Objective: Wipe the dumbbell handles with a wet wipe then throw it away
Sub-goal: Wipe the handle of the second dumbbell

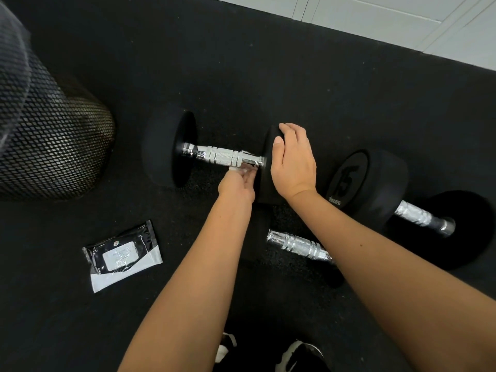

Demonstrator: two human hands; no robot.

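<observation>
Wipe point(245, 171) under chrome handle point(225, 157), pinched by left hand point(237, 183).

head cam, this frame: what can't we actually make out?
- Wet wipe: only a white sliver shows, the left hand covers the rest.
- Near dumbbell handle: its right end is hidden by the right forearm.
- Wipe pack label: too small to read.
- Mesh bin: cut off by the left edge, inside unseen.
- Right hand hides the top of the head it steadies.
</observation>
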